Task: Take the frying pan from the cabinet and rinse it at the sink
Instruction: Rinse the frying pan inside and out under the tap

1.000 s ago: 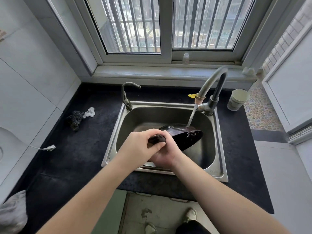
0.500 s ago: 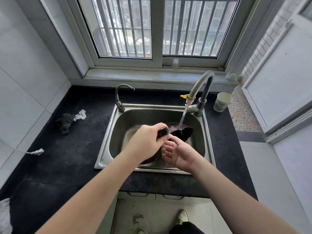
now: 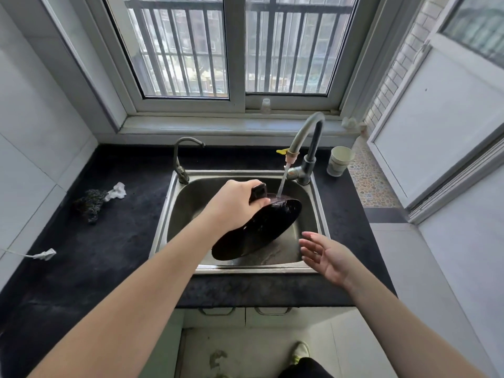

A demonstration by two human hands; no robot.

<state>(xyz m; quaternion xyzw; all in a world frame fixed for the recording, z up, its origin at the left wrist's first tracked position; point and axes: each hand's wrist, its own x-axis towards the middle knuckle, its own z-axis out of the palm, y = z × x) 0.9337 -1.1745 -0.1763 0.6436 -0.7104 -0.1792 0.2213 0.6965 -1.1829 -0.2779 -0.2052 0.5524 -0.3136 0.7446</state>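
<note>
Head view: left hand (image 3: 234,204) wrapped tight around the dark handle (image 3: 258,192) of the frying pan (image 3: 257,230), holding it tilted steeply inside the steel sink (image 3: 317,214), underside facing the camera, low edge near the front of the basin. Water stream (image 3: 282,184) from the tall faucet (image 3: 305,143) hits the pan's upper edge, just beside the handle. Right hand (image 3: 326,257) empty, palm up, fingers (image 3: 308,236) spread loosely, over the sink's front right corner, just beside the pan, not touching it. Second, smaller tap (image 3: 181,159) at the sink's back left corner. Paper cup (image 3: 338,160) on the black counter (image 3: 109,241) right of the faucet; dark scrubber (image 3: 91,204) and a white scrap (image 3: 117,190) on the counter at left.
</note>
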